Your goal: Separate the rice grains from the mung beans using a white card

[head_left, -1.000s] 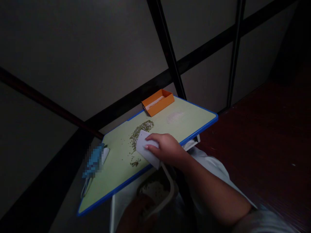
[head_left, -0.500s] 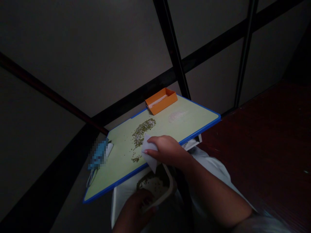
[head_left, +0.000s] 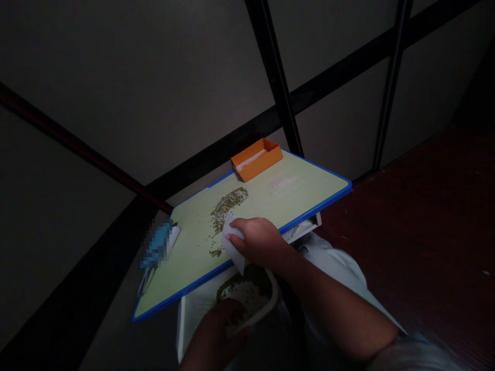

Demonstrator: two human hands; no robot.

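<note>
My right hand [head_left: 260,242] pinches a white card [head_left: 233,248] between thumb and fingers, its edge resting by the near side of a pale green board [head_left: 185,268] with a blue rim. Small green beans or seeds [head_left: 228,204], mixed with whitish grains, are spread on the board just beyond the card. Below the board's near edge, my left hand [head_left: 222,324] is closed on the rim of a pale container [head_left: 275,296]. Green beans and white matter lie inside that container. Dim light hides part of the left fingers.
An orange tray [head_left: 263,164] stands at the board's far edge. A patch of whitish grains [head_left: 281,184] lies right of it. A blurred blue item [head_left: 158,245] and a white object [head_left: 175,237] sit at the left edge. A panelled wall rises behind; dark red floor lies right.
My right hand and the card have shifted slightly left. The container under the board sits a little differently, showing more of its contents. The seeds look much the same.
</note>
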